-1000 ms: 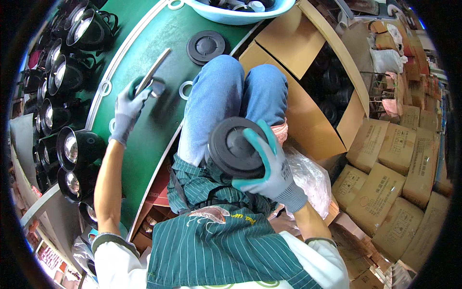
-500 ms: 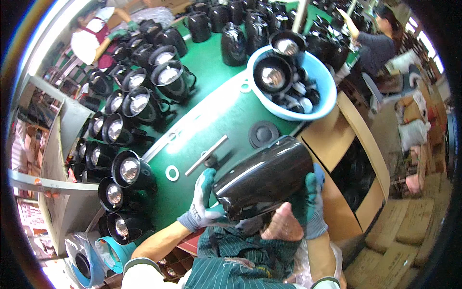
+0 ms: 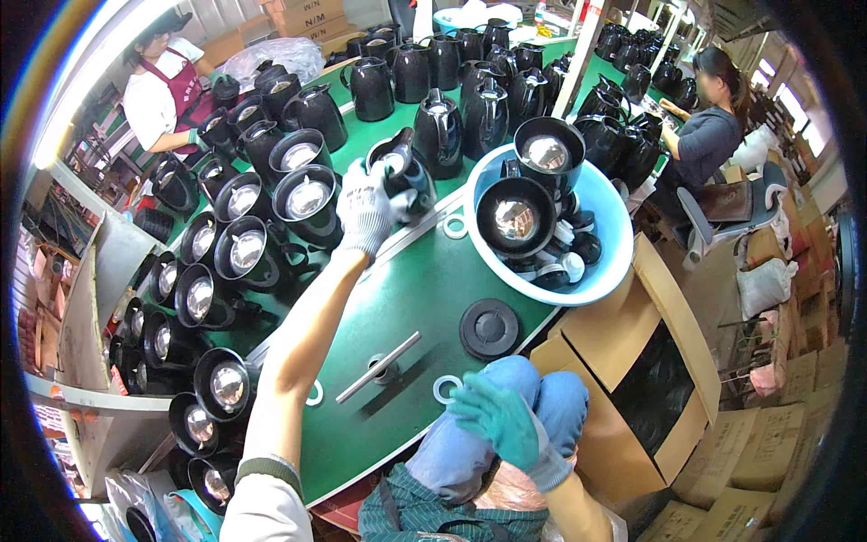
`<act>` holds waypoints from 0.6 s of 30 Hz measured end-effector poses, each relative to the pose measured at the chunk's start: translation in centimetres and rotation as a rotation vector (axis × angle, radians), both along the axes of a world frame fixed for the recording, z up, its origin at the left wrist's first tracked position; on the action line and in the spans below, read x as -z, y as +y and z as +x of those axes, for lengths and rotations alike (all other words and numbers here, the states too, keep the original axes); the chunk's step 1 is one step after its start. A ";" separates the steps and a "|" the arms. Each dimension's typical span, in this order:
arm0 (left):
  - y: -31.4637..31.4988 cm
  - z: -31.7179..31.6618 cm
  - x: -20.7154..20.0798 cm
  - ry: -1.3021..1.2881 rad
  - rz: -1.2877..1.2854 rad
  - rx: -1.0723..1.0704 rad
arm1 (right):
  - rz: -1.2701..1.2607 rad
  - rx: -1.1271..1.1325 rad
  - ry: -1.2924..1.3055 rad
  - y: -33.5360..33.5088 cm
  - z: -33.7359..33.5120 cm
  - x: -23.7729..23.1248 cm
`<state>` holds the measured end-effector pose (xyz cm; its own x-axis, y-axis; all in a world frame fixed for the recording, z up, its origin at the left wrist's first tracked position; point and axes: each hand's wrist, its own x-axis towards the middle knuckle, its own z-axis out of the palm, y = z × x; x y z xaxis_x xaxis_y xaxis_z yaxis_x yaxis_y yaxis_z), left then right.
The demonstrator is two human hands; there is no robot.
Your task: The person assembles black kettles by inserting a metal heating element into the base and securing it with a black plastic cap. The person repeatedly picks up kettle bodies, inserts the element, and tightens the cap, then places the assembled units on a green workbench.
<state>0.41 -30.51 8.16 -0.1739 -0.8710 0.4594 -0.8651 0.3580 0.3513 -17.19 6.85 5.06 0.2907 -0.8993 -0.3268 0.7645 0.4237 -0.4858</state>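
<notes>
Gripping a black jug body (image 3: 404,176) on the green table (image 3: 433,280), the left hand (image 3: 364,210) hides its lower part; the right hand (image 3: 499,418) hovers spread by a white ring (image 3: 446,389).

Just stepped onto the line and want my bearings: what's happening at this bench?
A seated person in gloves works at a green table crowded with black jugs. The left hand reaches out and grips a black jug standing among the others. The right hand hovers open at the near edge, just above a white ring. A metal rod, a black round lid and a blue tub of parts lie nearby. Two other people work farther along.
</notes>
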 end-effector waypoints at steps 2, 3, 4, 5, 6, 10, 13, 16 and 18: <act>-3.1 -1.3 0.2 -0.130 0.143 -0.093 | 0.063 0.002 0.075 1.7 -0.4 -0.5; -3.9 -1.9 0.1 -0.118 0.159 -0.102 | 0.102 -0.010 0.129 2.4 -0.6 -0.8; -4.2 -2.0 -0.2 -0.114 0.199 -0.136 | 0.137 -0.013 0.182 2.7 -0.7 -1.1; -3.9 -1.9 -0.3 -0.174 0.132 -0.127 | 0.105 -0.024 0.253 3.2 -0.9 -1.4; -3.2 -1.4 -0.5 -0.235 0.021 -0.104 | 0.088 -0.032 0.314 3.4 -0.9 -1.4; 1.5 5.3 -0.2 -0.366 -0.252 -0.210 | 0.061 0.008 0.229 4.4 -0.4 -1.0; 3.5 10.5 0.7 -0.555 -0.031 -0.362 | 0.063 -0.029 0.176 4.9 0.8 -0.5; 5.0 12.8 0.3 -0.448 -0.048 -0.144 | -0.077 -0.082 0.225 4.8 2.2 -1.5; 7.5 12.6 -1.1 -0.326 -0.083 -0.055 | -0.160 -0.055 0.271 4.2 2.9 -3.4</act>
<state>12.97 -23.03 9.29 -0.2770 -0.8450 0.4575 -0.9459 0.3235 0.0247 -14.30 11.05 8.49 0.2622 -0.9307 -0.2552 0.5757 0.3631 -0.7326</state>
